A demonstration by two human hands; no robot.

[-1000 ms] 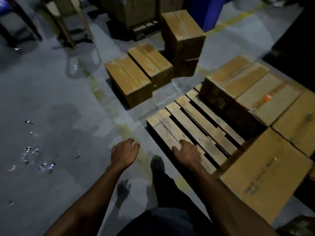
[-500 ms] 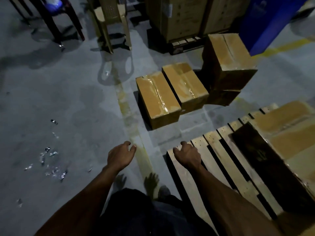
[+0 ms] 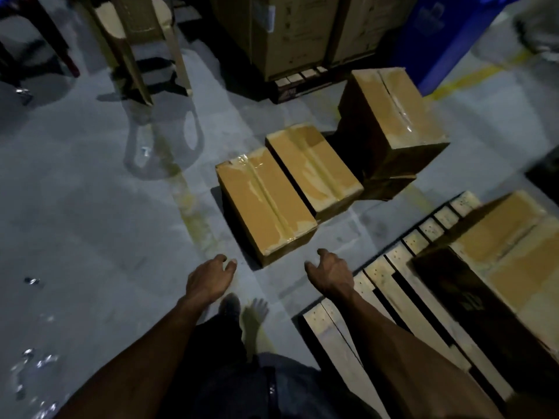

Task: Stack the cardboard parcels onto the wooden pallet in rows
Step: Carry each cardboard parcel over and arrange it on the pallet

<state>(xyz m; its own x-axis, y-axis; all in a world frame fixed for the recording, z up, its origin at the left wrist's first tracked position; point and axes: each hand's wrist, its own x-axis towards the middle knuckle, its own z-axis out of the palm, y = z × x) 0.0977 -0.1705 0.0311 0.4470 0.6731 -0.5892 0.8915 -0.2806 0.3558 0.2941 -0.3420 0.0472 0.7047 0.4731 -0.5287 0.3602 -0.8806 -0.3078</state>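
Note:
Two taped cardboard parcels lie side by side on the floor ahead: the nearer parcel [image 3: 266,204] and a second parcel [image 3: 314,169] behind it. Further right, a taller parcel [image 3: 393,116] sits on a lower one [image 3: 390,186]. The wooden pallet [image 3: 390,300] is at the lower right, with parcels [image 3: 508,252] standing on its far part. My left hand [image 3: 208,278] and my right hand [image 3: 331,275] hang empty, fingers apart, just short of the nearer parcel, touching nothing.
Large cartons on a dark pallet [image 3: 302,34] stand at the back. A blue bin [image 3: 438,34] is at the back right. A plastic chair [image 3: 145,40] stands at the back left. Shiny scraps [image 3: 33,364] litter the floor at the lower left. A faded yellow line [image 3: 193,213] crosses the floor.
I have turned and stepped from the pallet towards the floor parcels, which now appear closer. Both hands stay empty and have spread slightly wider.

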